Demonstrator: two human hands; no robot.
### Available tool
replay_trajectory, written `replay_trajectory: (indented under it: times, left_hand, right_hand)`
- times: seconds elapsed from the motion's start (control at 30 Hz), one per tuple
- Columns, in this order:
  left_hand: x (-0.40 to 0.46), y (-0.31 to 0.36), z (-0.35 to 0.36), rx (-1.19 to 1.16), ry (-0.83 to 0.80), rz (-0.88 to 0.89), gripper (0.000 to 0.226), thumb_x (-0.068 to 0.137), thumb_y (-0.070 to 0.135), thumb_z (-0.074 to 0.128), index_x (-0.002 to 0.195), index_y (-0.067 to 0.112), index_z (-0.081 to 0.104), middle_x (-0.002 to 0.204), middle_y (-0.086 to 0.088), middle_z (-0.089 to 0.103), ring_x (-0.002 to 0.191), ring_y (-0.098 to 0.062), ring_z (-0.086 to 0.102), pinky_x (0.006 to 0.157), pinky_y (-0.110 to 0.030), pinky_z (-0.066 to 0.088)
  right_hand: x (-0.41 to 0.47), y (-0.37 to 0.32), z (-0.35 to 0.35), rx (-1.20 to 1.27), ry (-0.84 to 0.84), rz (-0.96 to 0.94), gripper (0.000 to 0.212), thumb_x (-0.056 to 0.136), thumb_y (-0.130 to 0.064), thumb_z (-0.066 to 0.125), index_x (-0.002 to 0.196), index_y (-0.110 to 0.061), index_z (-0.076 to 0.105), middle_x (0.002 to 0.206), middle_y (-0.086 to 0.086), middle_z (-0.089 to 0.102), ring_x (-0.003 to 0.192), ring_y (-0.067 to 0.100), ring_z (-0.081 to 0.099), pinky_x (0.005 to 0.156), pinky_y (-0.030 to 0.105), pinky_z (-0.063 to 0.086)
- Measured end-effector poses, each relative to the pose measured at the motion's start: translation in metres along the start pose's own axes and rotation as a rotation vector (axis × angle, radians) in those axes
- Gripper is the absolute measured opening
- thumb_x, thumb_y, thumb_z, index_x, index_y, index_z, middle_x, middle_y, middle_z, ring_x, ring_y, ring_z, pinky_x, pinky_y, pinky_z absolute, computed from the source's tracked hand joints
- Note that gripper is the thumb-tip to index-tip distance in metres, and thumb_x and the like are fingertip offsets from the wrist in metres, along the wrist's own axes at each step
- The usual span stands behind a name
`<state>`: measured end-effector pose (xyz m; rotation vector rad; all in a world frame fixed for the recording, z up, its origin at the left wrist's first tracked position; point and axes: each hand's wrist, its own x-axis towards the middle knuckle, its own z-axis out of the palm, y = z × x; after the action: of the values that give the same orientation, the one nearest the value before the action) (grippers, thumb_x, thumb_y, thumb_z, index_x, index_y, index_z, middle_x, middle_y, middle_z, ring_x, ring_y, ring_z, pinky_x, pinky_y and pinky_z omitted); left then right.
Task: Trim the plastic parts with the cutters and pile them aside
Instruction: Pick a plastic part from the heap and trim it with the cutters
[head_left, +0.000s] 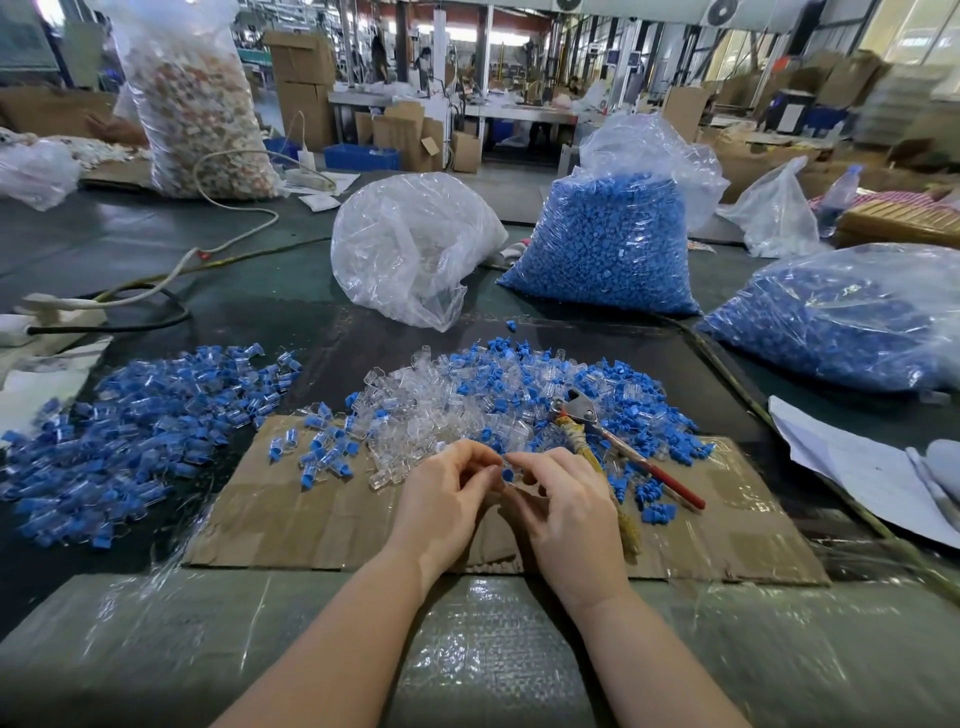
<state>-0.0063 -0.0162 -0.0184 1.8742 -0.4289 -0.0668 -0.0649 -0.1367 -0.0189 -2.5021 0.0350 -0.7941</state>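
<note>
1. Both hands meet over the cardboard sheet (291, 525) at the centre of the view. The left hand (441, 504) and right hand (566, 509) have their fingers curled inward, pinching between them a small blue plastic part (508, 474); each grip is closed on that piece.
2. Whether a clear piece is joined to the blue part cannot be told.
3. The cutters (613, 441) lie unheld at about 1 o'clock from the hands, their metal head resting on the mixed heap and their red handle (675, 488) pointing toward 4 o'clock on the cardboard.
4. The mixed heap of clear and blue parts (498, 395) spreads at 12 o'clock from the hands, partly on the cardboard, partly on the dark surface (291, 306).
5. A separate pile of blue-and-clear parts (140, 431) lies at 9 to 10 o'clock, well apart from the hands.
6. A few more pieces (327, 452) sit on the cardboard between that pile and the heap.
7. Farther back, at 12 o'clock, stands a clear bag (410, 244); a bag of blue parts (608, 244) stands at 1 o'clock, and another blue-filled bag (841, 322) lies at 2 o'clock.
</note>
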Motion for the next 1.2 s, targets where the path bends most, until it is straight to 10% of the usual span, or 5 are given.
replay_trajectory:
  times: [0.63, 0.8, 1.03, 1.2]
  left_hand:
    - [-0.001, 0.002, 0.0, 0.042, 0.009, 0.039, 0.021, 0.082, 0.012, 0.068, 0.076, 0.03, 0.06, 0.074, 0.006, 0.064, 0.07, -0.007, 0.059, 0.064, -0.01, 0.045]
    - [-0.001, 0.004, -0.001, 0.051, 0.007, 0.029, 0.019, 0.083, 0.013, 0.067, 0.076, 0.028, 0.058, 0.073, 0.007, 0.062, 0.065, -0.001, 0.054, 0.06, -0.006, 0.042]
    - [-0.002, 0.006, -0.003, 0.041, -0.006, 0.036, 0.02, 0.084, 0.01, 0.066, 0.077, 0.026, 0.058, 0.073, 0.007, 0.061, 0.062, 0.01, 0.054, 0.059, -0.005, 0.042]
    - [-0.002, 0.006, -0.003, 0.011, 0.0, 0.024, 0.021, 0.084, 0.007, 0.065, 0.077, 0.025, 0.058, 0.072, 0.006, 0.061, 0.061, 0.013, 0.054, 0.058, -0.005, 0.042]
  right_hand:
    - [0.001, -0.002, -0.001, 0.02, 0.039, -0.076, 0.027, 0.073, -0.004, 0.073, 0.099, -0.01, 0.068, 0.089, 0.001, 0.062, 0.085, 0.021, 0.059, 0.08, 0.036, 0.049]
    - [0.005, 0.003, -0.009, -0.153, 0.192, 0.151, 0.03, 0.081, -0.01, 0.067, 0.111, -0.008, 0.064, 0.106, 0.007, 0.061, 0.103, 0.026, 0.056, 0.092, 0.042, 0.042]
    - [0.026, 0.025, -0.029, -0.556, -0.336, 0.667, 0.068, 0.092, -0.056, 0.034, 0.147, -0.019, 0.02, 0.15, 0.013, 0.028, 0.138, 0.032, 0.024, 0.112, 0.051, 0.013]
    - [0.036, 0.027, -0.031, -0.559, -0.364, 0.639, 0.066, 0.085, -0.054, 0.048, 0.137, -0.016, 0.032, 0.141, 0.015, 0.035, 0.129, 0.033, 0.031, 0.105, 0.047, 0.025]
